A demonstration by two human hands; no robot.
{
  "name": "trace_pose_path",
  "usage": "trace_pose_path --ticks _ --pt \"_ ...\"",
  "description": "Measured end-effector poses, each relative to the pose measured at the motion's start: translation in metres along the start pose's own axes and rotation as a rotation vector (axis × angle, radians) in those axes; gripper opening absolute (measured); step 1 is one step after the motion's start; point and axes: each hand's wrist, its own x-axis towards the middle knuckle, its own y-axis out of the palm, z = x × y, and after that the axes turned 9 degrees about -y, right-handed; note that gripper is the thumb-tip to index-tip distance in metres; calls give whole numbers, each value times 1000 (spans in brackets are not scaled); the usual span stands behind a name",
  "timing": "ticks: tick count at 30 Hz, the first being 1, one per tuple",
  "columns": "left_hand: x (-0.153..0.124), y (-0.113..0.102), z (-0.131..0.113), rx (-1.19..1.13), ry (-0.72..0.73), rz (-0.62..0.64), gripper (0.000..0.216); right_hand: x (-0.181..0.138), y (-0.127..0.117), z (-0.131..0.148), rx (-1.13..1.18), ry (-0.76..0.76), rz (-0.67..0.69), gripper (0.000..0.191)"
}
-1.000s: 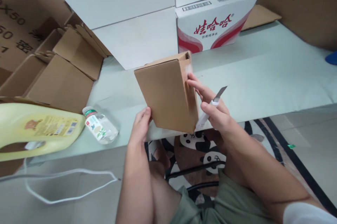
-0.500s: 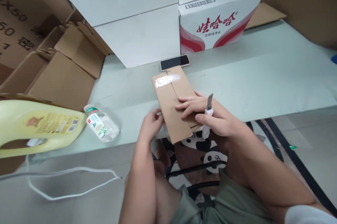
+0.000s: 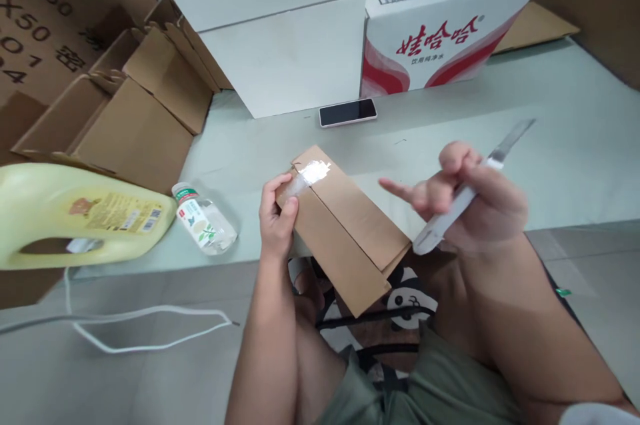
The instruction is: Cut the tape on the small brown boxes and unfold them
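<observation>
A small brown cardboard box [image 3: 345, 225] lies tilted over the table's front edge, its near end jutting out above my lap. Clear tape [image 3: 313, 175] shines across its far end. My left hand [image 3: 277, 215] grips that far left corner, thumb on top. Off to the box's right, my right hand [image 3: 465, 192] is raised and holds a white utility knife [image 3: 460, 205]. The knife's blade is out and points up and away to the right. One finger of that hand stretches toward the box without touching it.
Behind the box lies a phone [image 3: 348, 113], in front of white cartons [image 3: 300, 58] and a red-and-white water carton [image 3: 440, 38]. At left are a clear bottle [image 3: 205, 222], a yellow jug [image 3: 90, 212] and open cardboard boxes [image 3: 140, 132]. A white cable [image 3: 150, 310] hangs below the table edge.
My right hand has lifted off the box and moved right with the knife. My left hand has shifted to the taped end, and the box has turned and come nearer.
</observation>
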Motion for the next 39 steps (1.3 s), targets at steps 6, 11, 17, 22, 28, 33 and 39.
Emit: trace_pose_path --ticks 6,11,17,22,28,33,39 --pt "-1 5 -3 -23 34 17 44 6 -1 -3 -190 65 -251 26" --pt "-2 10 -4 -9 62 31 44 -5 22 8 -411 -113 -105 18" --pt "-6 16 -2 -14 105 72 39 -7 8 14 -313 -215 -162 33" --pt "-10 22 -3 8 119 111 36 1 3 8 -312 -161 -244 32" --pt "-14 31 -6 66 150 125 36 -6 33 13 -490 -241 -224 18" --pt "-16 30 -6 64 150 144 34 -11 46 14 -798 -118 65 20" --pt "-16 28 -3 78 144 146 38 -7 44 3 -977 -105 148 20"
